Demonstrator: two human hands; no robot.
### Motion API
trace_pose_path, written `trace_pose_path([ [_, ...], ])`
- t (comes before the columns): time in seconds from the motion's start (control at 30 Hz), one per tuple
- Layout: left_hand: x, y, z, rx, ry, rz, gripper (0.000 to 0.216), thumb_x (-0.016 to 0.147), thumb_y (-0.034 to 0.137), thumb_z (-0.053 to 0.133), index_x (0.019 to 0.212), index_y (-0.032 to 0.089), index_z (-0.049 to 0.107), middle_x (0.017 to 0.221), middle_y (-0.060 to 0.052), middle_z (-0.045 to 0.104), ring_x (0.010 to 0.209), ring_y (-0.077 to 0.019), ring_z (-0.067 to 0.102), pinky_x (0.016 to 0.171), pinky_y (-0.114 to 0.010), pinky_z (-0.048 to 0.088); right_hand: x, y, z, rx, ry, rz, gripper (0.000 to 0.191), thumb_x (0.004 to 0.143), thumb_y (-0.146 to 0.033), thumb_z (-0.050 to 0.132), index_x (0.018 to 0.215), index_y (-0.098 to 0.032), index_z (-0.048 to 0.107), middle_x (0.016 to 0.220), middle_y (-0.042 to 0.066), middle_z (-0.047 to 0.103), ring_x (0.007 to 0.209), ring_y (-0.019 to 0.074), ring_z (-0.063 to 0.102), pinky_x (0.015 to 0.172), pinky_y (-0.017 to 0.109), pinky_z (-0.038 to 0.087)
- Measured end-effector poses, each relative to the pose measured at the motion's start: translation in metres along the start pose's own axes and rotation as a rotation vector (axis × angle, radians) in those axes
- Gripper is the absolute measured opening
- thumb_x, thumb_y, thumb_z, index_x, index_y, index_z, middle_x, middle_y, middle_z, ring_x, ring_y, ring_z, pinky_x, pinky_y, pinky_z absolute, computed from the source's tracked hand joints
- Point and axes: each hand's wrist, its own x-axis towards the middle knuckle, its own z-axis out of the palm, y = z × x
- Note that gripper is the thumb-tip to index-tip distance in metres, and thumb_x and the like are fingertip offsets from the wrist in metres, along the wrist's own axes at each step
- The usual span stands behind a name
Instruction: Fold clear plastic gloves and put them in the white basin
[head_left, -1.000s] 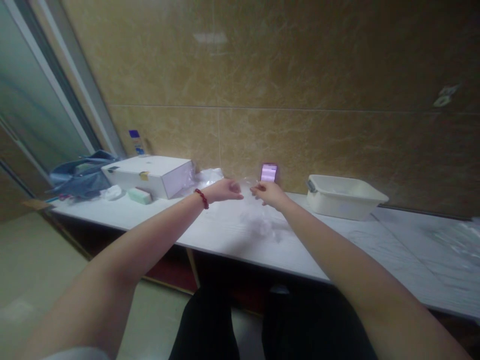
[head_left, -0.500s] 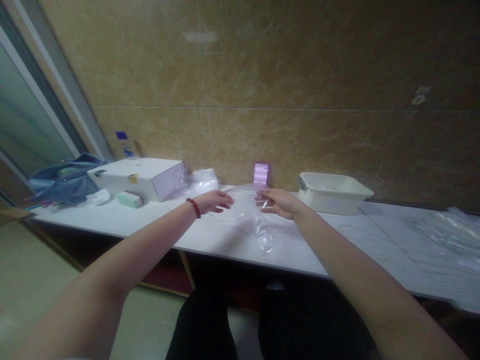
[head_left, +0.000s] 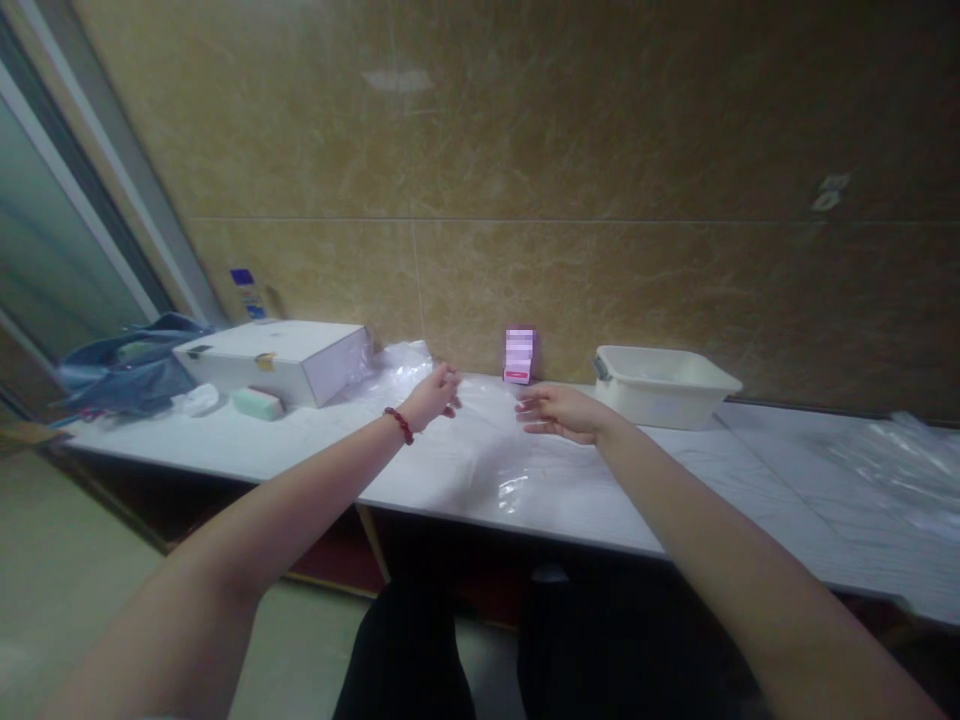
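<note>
The white countertop [head_left: 315, 450] supports a white box [head_left: 277, 350] at left and a cream plastic bin [head_left: 664, 392] at right. A clear plastic bag [head_left: 511, 493] lies on it, between and nearer than the hands. The right hand [head_left: 559, 412] is spread, fingers extended; the left hand [head_left: 436, 395] is loosely curved, fingers parted. Contact with the bag cannot be determined. A lit smartphone [head_left: 519, 356] stands upright beyond.

A white countertop [head_left: 225, 445] is occupied by a white box [head_left: 285, 375] at frame left, clear plastic [head_left: 512, 492] and a phone [head_left: 519, 355] near centre, and a cream tub [head_left: 660, 405] at right.
</note>
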Motion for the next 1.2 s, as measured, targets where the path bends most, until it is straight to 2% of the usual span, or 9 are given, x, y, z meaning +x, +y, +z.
trace_pose_path([
  [0.2,-0.004,0.013,-0.002,0.224,0.03,0.095,0.018,0.076,0.028,0.038,0.092,0.02,0.04,0.048,0.006,0.042,0.039,-0.0073,0.048,0.036,-0.018,0.043,-0.005,0.002,0.002,-0.18,0.122,-0.015,0.035,0.062,0.0,0.051,0.092,-0.016,0.046,0.09,0.004,0.049,0.079,0.0106,0.052,0.07,0.031,0.048],
  [0.37,-0.006,0.024,0.006,0.261,-0.025,0.071,0.024,0.076,0.031,0.039,0.097,0.02,0.04,0.043,0.007,0.042,0.035,-0.008,0.047,0.035,-0.019,0.044,-0.008,-0.006,0.011,-0.458,0.232,-0.014,0.041,0.065,-0.027,0.059,0.102,-0.022,0.042,0.1,0.006,0.049,0.084,0.0157,0.05,0.055,0.029,0.05],
  [0.47,-0.005,0.028,0.011,0.244,-0.062,0.091,0.025,0.075,0.035,0.04,0.096,0.02,0.041,0.045,0.006,0.042,0.037,-0.0078,0.046,0.036,-0.02,0.045,-0.004,-0.015,0.011,-0.55,0.33,-0.062,0.027,0.07,-0.034,0.053,0.093,-0.02,0.047,0.096,0.007,0.051,0.082,0.0151,0.051,0.052,0.024,0.05],
  [0.6,-0.002,0.033,0.012,0.217,-0.064,0.1,0.024,0.074,0.038,0.042,0.089,0.02,0.043,0.048,0.006,0.04,0.041,-0.0068,0.045,0.038,-0.022,0.047,-0.002,-0.027,0.008,-0.433,0.335,-0.077,0.017,0.078,-0.032,0.042,0.081,-0.016,0.046,0.101,0.009,0.05,0.084,0.0141,0.051,0.052,0.023,0.05],
  [0.7,0.002,0.037,0.011,0.231,-0.018,0.086,0.02,0.075,0.038,0.042,0.082,0.019,0.043,0.052,0.004,0.04,0.044,-0.0071,0.046,0.037,-0.021,0.047,-0.008,-0.03,0.008,-0.415,0.276,-0.078,0.028,0.076,-0.042,0.04,0.088,-0.018,0.044,0.107,0.009,0.047,0.087,0.0154,0.05,0.053,0.026,0.05],
  [0.83,0.004,0.041,0.01,0.234,-0.057,0.123,0.017,0.075,0.035,0.041,0.082,0.02,0.041,0.057,0.003,0.043,0.052,-0.0098,0.05,0.036,-0.02,0.046,-0.014,-0.021,0.016,-0.651,0.268,-0.118,0.057,0.063,-0.052,0.051,0.108,-0.02,0.037,0.112,0.013,0.044,0.091,0.0191,0.049,0.06,0.029,0.048],
  [1.0,-0.001,0.046,0.017,0.15,-0.154,0.118,0.015,0.076,0.031,0.039,0.086,0.02,0.038,0.061,0.001,0.048,0.062,-0.0129,0.054,0.04,-0.022,0.048,-0.001,0.005,0.032,-1.035,0.475,-0.248,0.084,0.055,-0.055,0.057,0.123,-0.018,0.024,0.116,0.014,0.041,0.099,0.023,0.045,0.078,0.033,0.038],
  [1.13,-0.005,0.051,0.027,-0.004,-0.156,0.029,0.01,0.077,0.029,0.038,0.081,0.02,0.036,0.063,0.001,0.047,0.065,-0.0135,0.055,0.047,-0.029,0.05,0.012,0.015,0.038,-1.145,0.701,-0.204,0.075,0.067,-0.054,0.043,0.125,-0.014,0.019,0.109,0.016,0.046,0.096,0.0248,0.047,0.073,0.033,0.038],
  [1.2,-0.007,0.053,0.03,-0.086,-0.171,-0.032,0.008,0.078,0.027,0.037,0.082,0.021,0.035,0.063,0.002,0.047,0.062,-0.0127,0.056,0.051,-0.032,0.05,0.016,0.013,0.033,-1.205,0.744,-0.207,0.06,0.071,-0.044,0.043,0.122,-0.016,0.027,0.105,0.014,0.049,0.092,0.0234,0.049,0.071,0.031,0.038],
])
